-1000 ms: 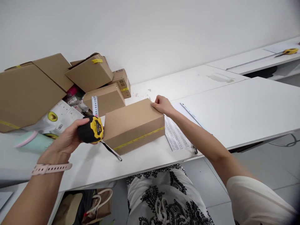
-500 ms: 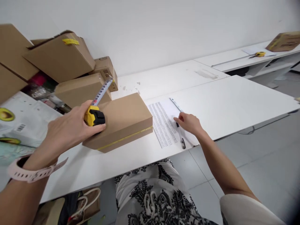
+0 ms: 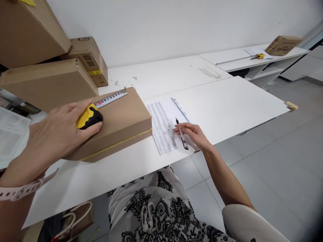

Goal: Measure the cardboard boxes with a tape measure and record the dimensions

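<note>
My left hand [image 3: 58, 131] is wrapped round a yellow and black tape measure [image 3: 89, 117] on top of a closed cardboard box [image 3: 126, 111]. A short stretch of its metal blade [image 3: 112, 98] is out and lies across the box top, its hooked end near the far edge. To the right of the box, my right hand [image 3: 193, 133] has a pen [image 3: 182, 137] between its fingers, over a printed sheet [image 3: 160, 129] with columns of small text. A thin pale strip resembling a ruler [image 3: 181, 109] lies along the sheet's right side.
More cardboard boxes [image 3: 47, 82] are stacked at the left against the wall. Along the white table [image 3: 227, 107], a corner guard [image 3: 291, 106] sits at the right end. Another tape measure [image 3: 259, 56] and a box [image 3: 283, 45] rest on the far shelf. Bags [image 3: 78, 218] are below the table.
The tape blade, earlier tilted up past the box's far left, now lies along the box top. My right hand has gone from a pinch above the pen to holding it. The view has shifted right.
</note>
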Demonstrator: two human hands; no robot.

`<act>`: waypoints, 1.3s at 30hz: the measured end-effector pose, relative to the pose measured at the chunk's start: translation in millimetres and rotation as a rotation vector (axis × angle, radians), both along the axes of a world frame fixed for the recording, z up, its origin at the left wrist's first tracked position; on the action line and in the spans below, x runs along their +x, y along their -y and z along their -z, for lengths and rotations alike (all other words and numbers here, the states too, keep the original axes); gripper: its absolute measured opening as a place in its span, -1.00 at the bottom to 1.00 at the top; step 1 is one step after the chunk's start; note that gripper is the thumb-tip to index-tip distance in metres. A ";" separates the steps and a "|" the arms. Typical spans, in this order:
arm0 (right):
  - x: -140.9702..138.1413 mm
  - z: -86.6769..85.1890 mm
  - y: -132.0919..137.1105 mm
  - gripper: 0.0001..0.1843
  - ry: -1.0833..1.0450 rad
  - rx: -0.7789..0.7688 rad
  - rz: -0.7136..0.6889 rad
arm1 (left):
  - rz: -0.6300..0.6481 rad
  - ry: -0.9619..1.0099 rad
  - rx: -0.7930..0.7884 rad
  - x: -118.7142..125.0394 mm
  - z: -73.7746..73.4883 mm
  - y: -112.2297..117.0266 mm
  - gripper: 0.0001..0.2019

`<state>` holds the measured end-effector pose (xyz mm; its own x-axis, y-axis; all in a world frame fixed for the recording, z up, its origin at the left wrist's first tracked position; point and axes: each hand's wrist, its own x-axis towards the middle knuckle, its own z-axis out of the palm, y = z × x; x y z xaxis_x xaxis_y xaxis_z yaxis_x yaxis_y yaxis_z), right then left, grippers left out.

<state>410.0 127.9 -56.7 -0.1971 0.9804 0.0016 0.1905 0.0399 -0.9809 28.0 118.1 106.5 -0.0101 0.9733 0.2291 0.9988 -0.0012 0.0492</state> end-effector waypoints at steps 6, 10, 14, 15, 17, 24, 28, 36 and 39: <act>-3.6 3.7 9.1 -0.67 -0.062 0.103 0.187 | 0.599 0.192 0.503 74.0 76.6 43.9 -0.29; -15.9 17.3 7.9 -0.48 -0.116 0.076 0.303 | 0.958 0.120 0.164 159.3 142.6 71.1 -0.38; -17.8 23.6 8.7 -0.49 -0.230 0.035 0.152 | 0.914 -0.148 -0.016 201.9 174.9 75.9 -0.15; -16.8 23.6 9.3 -0.51 -0.200 0.022 0.146 | 0.900 -0.194 -0.028 204.8 179.2 74.4 -0.16; -14.8 22.9 9.9 -0.61 -0.110 -0.001 0.176 | 0.888 -0.238 -0.033 206.3 186.3 70.1 -0.24; -19.4 23.1 -0.5 -0.62 -0.029 -0.007 0.182 | 0.858 -0.164 -0.015 209.7 197.3 54.0 -0.34; -24.6 22.1 -7.0 -0.63 0.053 -0.024 0.256 | 0.855 -0.156 -0.038 210.2 192.1 46.3 -0.36; -17.7 17.4 -6.9 -0.73 0.123 0.001 0.283 | 0.860 -0.258 -0.016 209.4 186.1 44.5 -0.41; -17.9 20.5 -7.2 -0.66 0.144 0.014 0.287 | 0.853 -0.278 0.005 208.1 181.9 46.3 -0.44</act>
<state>392.1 135.1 -77.2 0.0882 0.9961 0.0077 0.3324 -0.0222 -0.9429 236.1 71.8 -75.4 0.7723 0.6239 0.1193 0.6344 -0.7477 -0.1962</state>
